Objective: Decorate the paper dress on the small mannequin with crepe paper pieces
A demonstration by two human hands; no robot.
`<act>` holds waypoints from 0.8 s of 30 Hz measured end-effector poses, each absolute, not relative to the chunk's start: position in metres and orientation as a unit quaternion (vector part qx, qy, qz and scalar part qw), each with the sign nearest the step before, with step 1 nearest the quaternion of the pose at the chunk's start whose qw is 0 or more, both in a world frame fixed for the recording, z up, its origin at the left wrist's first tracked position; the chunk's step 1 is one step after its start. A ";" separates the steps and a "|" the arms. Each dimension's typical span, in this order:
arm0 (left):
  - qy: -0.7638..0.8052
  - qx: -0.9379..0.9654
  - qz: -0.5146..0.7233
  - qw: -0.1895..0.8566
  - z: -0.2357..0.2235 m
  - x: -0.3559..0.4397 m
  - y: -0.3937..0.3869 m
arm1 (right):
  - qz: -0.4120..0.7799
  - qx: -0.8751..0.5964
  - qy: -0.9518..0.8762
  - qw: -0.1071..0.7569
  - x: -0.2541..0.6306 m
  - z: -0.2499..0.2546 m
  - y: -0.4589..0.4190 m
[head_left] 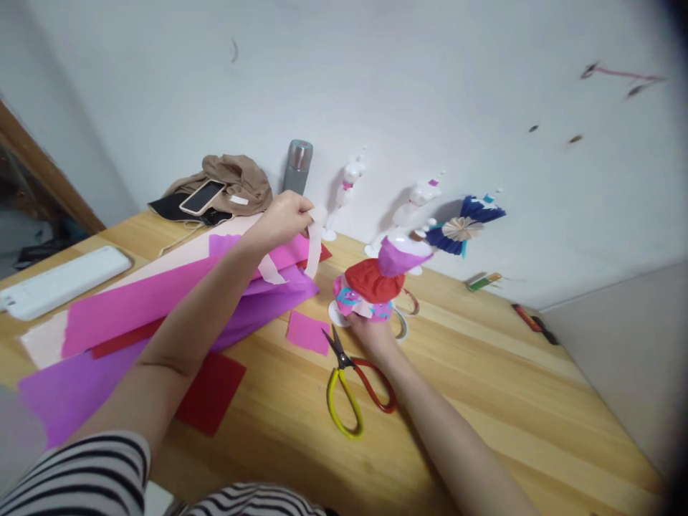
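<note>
My left hand (287, 216) is closed, pinching a pale pink strip of crepe paper (316, 247) that hangs in a loop above the coloured sheets. My right hand (370, 331) reaches to the underside of a small figurine (376, 278) dressed in a purple top, red waist and pink-and-blue paper skirt. The skirt hides most of those fingers, which appear wrapped round its lower part. Scissors (344, 362) with one yellow and one red handle lie spread beside my right wrist. Close to their tips is a pink paper square (308, 332).
Crepe sheets in pink (134, 308) and purple (97, 394) cover the left, with a red piece (212, 394). Along the wall stand a grey flask (297, 168), white figurines (413, 201) and a blue paper fan dress (476, 222). Tape rolls (400, 324) sit behind my right hand.
</note>
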State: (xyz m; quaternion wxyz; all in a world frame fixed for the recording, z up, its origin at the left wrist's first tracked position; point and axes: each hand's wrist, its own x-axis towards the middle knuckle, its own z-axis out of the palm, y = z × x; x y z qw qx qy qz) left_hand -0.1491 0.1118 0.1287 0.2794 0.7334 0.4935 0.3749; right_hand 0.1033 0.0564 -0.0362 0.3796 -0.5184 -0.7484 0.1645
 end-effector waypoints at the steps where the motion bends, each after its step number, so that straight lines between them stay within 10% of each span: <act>1: 0.493 0.721 0.379 0.307 0.129 -0.149 0.111 | 0.164 -0.521 -0.744 0.384 0.100 -0.035 0.061; 14: 0.371 0.732 0.455 0.346 0.161 -0.151 0.065 | 0.189 -0.556 -0.744 0.318 0.112 -0.006 0.006; 24: 0.280 0.781 0.389 0.400 0.159 -0.116 -0.002 | 0.301 -0.388 -0.715 0.499 0.079 0.075 -0.055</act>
